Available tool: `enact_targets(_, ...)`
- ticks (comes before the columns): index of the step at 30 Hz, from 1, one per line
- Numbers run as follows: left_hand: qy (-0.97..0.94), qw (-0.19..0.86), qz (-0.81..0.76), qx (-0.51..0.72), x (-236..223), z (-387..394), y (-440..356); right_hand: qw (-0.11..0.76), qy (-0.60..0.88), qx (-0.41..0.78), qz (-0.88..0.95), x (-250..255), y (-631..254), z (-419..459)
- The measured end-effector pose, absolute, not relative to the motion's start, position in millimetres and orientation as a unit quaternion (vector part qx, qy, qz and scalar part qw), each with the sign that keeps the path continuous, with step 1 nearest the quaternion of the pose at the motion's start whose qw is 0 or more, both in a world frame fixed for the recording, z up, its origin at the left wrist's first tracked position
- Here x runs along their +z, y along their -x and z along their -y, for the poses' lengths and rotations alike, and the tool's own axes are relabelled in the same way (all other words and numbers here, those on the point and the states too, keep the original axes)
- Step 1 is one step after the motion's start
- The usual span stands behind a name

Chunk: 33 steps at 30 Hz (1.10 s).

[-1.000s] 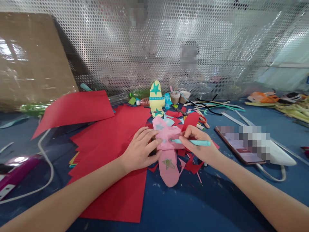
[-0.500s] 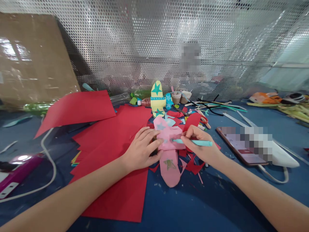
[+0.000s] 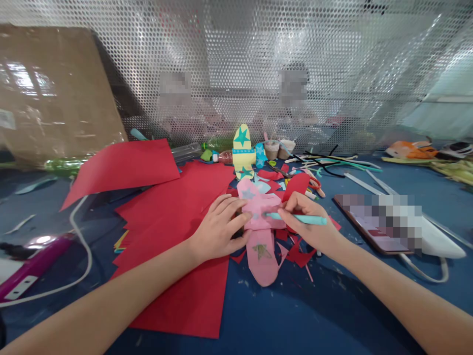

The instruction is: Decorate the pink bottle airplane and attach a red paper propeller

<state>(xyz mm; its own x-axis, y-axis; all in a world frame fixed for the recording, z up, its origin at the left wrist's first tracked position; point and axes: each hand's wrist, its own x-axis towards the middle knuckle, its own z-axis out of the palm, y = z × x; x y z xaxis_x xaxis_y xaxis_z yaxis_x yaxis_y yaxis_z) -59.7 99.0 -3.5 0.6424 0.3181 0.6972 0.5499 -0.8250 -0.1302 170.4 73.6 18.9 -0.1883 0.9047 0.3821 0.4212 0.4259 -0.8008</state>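
Note:
A pink paper airplane [image 3: 263,268], decorated with stars, lies at the centre of the blue table. My left hand [image 3: 221,228] grips its left side, fingers curved over the body's end, where a dark, shiny bit shows beneath the fingers. Pinched in my right hand [image 3: 308,223] is a light-blue marker pen [image 3: 312,219], its tip at the pink body near a small blue mark. A red paper strip [image 3: 297,185] rises behind that hand. Further back stands a yellow paper airplane [image 3: 243,159] with teal stars, built on a small bottle [image 3: 224,157].
Red paper sheets [image 3: 177,286] spread under my left forearm. Red scraps [image 3: 300,256] and scissors [image 3: 315,183] lie around the pink airplane. A phone [image 3: 364,227] with a white cable sits at right, a purple device [image 3: 39,264] at left. Cardboard [image 3: 62,93] leans against the perforated metal screen [image 3: 229,64].
The view has turned slightly left, so everything appears a little further right. Both hands keep nearly the same pose, with the marker pen's tip still at the pink paper.

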Motion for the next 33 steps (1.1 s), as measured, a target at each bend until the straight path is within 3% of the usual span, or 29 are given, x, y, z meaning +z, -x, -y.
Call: enact_targets(33,0.891,0.173,0.236,-0.347,-5.3,-100.0,59.8,0.433,0.443,0.282,0.732,20.8,-170.7,-72.0)
